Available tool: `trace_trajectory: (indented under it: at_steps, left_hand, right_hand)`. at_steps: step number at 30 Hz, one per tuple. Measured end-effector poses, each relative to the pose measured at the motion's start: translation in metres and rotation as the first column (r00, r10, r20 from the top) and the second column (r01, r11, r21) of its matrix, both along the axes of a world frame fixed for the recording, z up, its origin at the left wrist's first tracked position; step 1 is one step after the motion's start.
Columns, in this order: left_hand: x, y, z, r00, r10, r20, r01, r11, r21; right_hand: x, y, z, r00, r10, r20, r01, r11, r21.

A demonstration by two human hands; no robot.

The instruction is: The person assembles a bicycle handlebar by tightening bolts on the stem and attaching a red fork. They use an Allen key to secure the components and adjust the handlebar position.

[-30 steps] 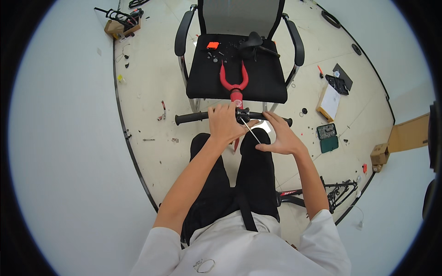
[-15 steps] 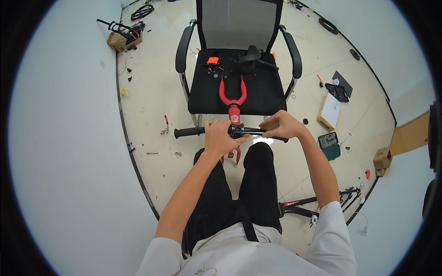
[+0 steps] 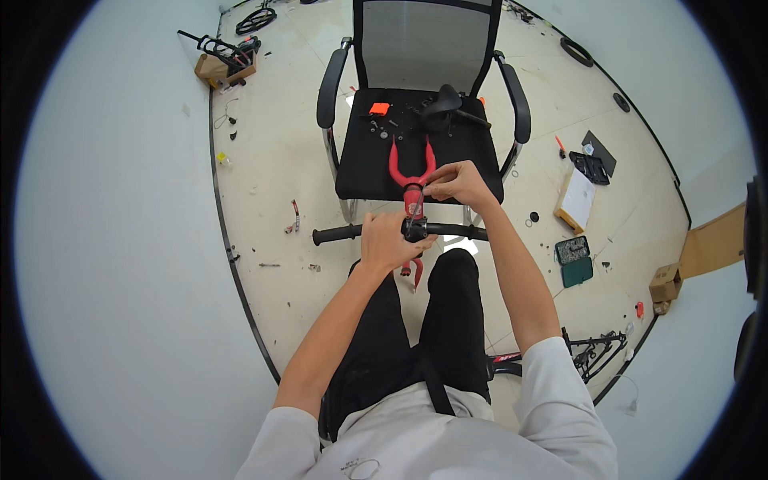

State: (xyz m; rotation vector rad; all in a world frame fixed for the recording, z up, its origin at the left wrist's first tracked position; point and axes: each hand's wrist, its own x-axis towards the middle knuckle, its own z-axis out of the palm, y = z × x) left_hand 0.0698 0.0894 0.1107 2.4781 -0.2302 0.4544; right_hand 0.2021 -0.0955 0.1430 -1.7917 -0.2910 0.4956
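A black handlebar [image 3: 456, 230] lies crosswise above my knees, joined by a clamp [image 3: 414, 230] to a red bicycle fork [image 3: 412, 178]. The fork's two prongs point away over the chair seat. My left hand [image 3: 390, 242] is wrapped round the bar just left of the clamp. My right hand [image 3: 458, 185] pinches the far end of a thin metal hex key [image 3: 417, 206] beside the fork crown. The key's near end reaches the clamp; its tip is too small to make out. Another red forked part [image 3: 418, 272] shows below the bar, between my knees.
The black office chair [image 3: 352, 172] ahead holds a bicycle saddle [image 3: 442, 108], an orange item [image 3: 379, 109] and small hardware. On the floor at right are an open green case [image 3: 576, 272], a white-topped box [image 3: 576, 198] and a bicycle frame [image 3: 592, 352]. A boxed fork stands far left.
My right hand has swung from the right side of the bar up and left to the fork crown, turning the hex key from along the bar to pointing away. My left hand stays on the bar.
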Motion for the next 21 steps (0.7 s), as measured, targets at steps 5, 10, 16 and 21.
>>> trace_trajectory:
  at_steps: [5,10,16,21]
  left_hand:
    - [-0.011,0.026,-0.001,0.995,-0.09,0.046,0.086,0.993,0.081]
    - [-0.019,0.1,0.011,0.991,0.045,-0.125,-0.008,0.959,0.285]
    - [-0.018,0.12,-0.001,0.882,0.134,-0.451,0.014,0.95,0.311]
    - [-0.013,0.12,-0.009,0.896,0.145,-0.421,0.012,0.937,0.348]
  right_hand:
    - [-0.032,-0.001,-0.006,0.997,-0.062,-0.041,0.062,0.998,0.013]
    - [-0.052,0.016,-0.014,0.99,-0.137,0.045,0.137,0.991,-0.001]
    - [-0.052,0.057,-0.016,0.862,-0.059,0.503,0.324,0.827,-0.459]
    - [-0.055,0.072,-0.015,0.827,0.072,0.558,0.294,0.79,-0.537]
